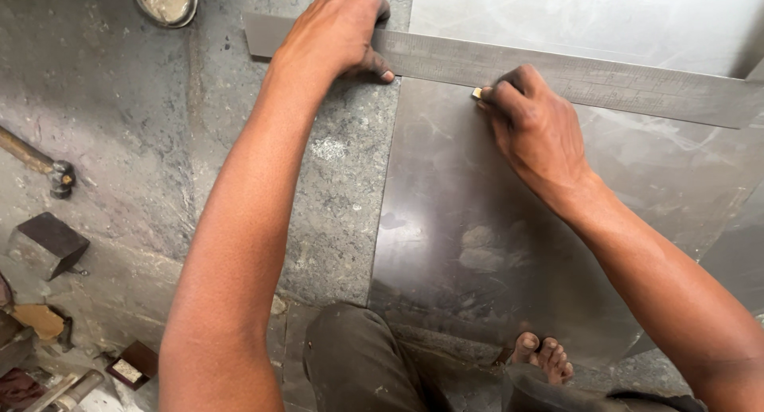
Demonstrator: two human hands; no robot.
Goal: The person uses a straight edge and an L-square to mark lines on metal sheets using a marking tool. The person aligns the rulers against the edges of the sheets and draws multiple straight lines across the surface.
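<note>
A long steel ruler [605, 82] lies across a shiny metal sheet [477, 237] on the stone floor. My left hand [338, 30] presses flat on the ruler's left end, where it overhangs the sheet's edge. My right hand [533, 129] grips a small marking tool [477, 93] with its tip against the ruler's lower edge, on the sheet. My bare foot [543, 356] rests on the sheet's near edge.
A hammer [44, 167] lies at the left, with a dark metal block [54, 241] below it. A round dish [165, 0] sits at the top left. Small scraps and a pipe [72, 388] clutter the bottom left corner. Grey stone floor [334, 205] lies between.
</note>
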